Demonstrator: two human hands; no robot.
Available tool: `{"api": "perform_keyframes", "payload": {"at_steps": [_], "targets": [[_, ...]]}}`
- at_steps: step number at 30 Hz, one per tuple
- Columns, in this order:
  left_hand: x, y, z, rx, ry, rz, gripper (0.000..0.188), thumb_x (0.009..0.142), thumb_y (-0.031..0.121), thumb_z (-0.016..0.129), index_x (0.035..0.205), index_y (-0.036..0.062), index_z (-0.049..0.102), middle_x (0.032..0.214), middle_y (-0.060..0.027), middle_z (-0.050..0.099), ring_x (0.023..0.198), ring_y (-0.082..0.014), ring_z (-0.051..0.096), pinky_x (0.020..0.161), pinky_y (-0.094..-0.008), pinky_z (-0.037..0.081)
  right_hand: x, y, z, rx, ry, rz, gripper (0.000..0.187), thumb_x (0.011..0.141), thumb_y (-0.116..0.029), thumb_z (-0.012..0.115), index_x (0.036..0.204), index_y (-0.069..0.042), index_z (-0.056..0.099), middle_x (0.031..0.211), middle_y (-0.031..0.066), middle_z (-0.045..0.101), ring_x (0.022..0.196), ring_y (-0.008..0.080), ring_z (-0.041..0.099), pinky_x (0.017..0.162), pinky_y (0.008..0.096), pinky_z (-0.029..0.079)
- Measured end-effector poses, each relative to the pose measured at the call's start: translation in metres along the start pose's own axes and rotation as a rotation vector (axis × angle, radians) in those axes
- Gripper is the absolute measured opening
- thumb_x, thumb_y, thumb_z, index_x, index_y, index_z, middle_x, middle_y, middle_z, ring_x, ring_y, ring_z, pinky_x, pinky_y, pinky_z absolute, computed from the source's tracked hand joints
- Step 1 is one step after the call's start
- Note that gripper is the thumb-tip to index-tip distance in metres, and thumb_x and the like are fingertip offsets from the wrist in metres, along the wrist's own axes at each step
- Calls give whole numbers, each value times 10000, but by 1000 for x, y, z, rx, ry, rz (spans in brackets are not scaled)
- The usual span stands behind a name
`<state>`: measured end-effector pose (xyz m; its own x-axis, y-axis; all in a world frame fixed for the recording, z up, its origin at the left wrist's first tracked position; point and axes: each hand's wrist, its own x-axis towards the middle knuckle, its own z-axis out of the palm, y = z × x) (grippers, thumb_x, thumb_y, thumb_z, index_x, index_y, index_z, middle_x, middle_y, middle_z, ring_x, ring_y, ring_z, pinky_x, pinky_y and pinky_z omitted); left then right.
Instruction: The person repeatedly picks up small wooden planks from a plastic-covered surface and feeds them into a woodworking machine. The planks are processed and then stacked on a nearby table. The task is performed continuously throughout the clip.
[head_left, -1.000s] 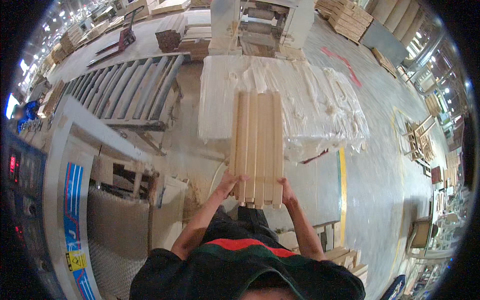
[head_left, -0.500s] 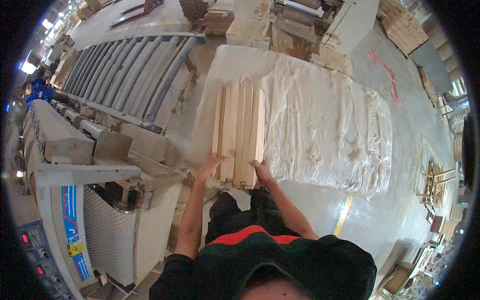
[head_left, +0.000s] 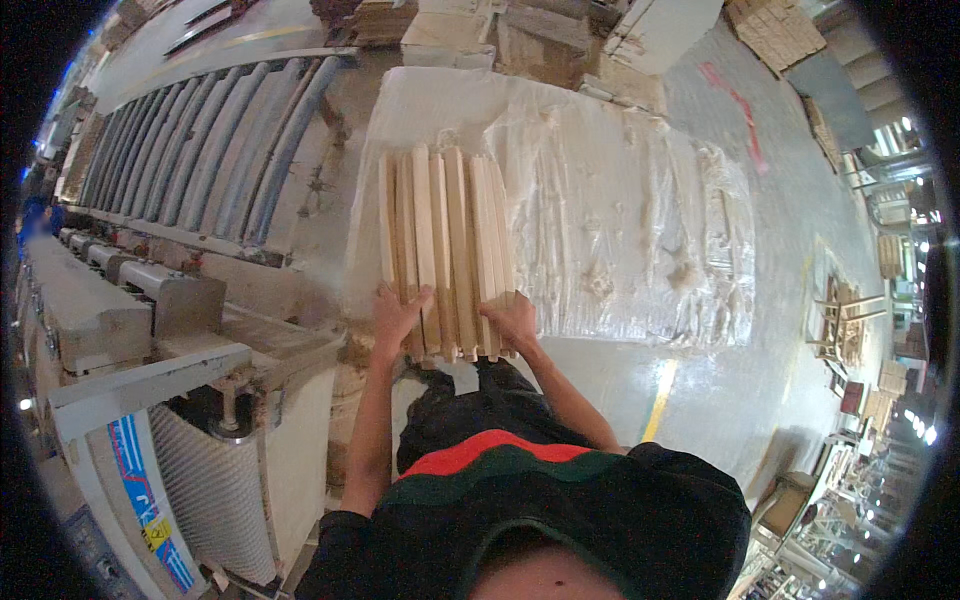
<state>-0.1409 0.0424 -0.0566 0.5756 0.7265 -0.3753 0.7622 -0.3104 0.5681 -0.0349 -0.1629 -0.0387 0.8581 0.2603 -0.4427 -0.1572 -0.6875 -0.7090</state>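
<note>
A bundle of long, pale wooden strips [head_left: 437, 235] lies in front of me over the left part of a plastic-wrapped stack. The strips run lengthwise away from me, with narrow gaps between some and their far ends uneven. My left hand [head_left: 402, 314] grips the near left side, its thumb over the top. At the near right side my right hand [head_left: 512, 320] grips in the same way, fingers wrapped round the outer strips. The near ends stick out toward my body. Beneath the bundle, the wrapped stack [head_left: 610, 230] reaches off to the right under clear, wrinkled plastic.
On the left stands a machine with a textured roller [head_left: 215, 490] and a pale metal frame [head_left: 150, 385]. Behind it runs a roller conveyor [head_left: 200, 150]. Stacked boards [head_left: 775, 35] stand at the far right, and a yellow floor line [head_left: 658, 400] passes right of me.
The strips have spread from a tight bundle into a wider, looser row with gaps. Both hands have their thumbs further over the top. The whole view has shifted slightly.
</note>
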Motion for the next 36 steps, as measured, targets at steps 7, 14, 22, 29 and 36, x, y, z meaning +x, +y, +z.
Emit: {"api": "perform_keyframes", "payload": {"at_steps": [7,14,22,29,36], "targets": [[-16,23,9,245,224,362,888,796,519,631,1378,-80,327,1364,-337,361,1272,-452,364,1063,-499,307,26,76,-25,-480,73,-226,674,602,-462,787,1003,55,627,882,193,682,892,294,655,894,424,479],[-40,72,76,280,114,576,864,850,437,584,1430,-86,215,1502,-290,149,1416,-418,85,1157,-492,132,8,64,-84,-203,266,99,718,599,-410,804,1073,78,576,915,233,671,866,352,662,781,441,529],[-47,85,94,488,191,581,860,872,383,552,1442,-105,132,1506,-300,131,1424,-408,60,1149,-533,12,25,107,-100,-461,440,-78,663,697,-499,748,1073,18,573,958,244,632,891,397,619,769,477,498],[-56,113,112,376,83,487,762,804,92,617,1465,59,239,1511,-283,91,1374,-427,228,1101,-456,291,54,128,-116,-269,393,-181,467,774,-420,712,929,3,589,846,221,630,820,401,620,707,479,497],[-54,110,125,6,208,497,730,770,-86,528,1436,135,328,1492,-250,194,1345,-430,280,1033,-461,376,71,148,-133,-118,320,-286,350,801,-329,701,791,9,611,642,159,603,593,317,602,580,405,478]]}}
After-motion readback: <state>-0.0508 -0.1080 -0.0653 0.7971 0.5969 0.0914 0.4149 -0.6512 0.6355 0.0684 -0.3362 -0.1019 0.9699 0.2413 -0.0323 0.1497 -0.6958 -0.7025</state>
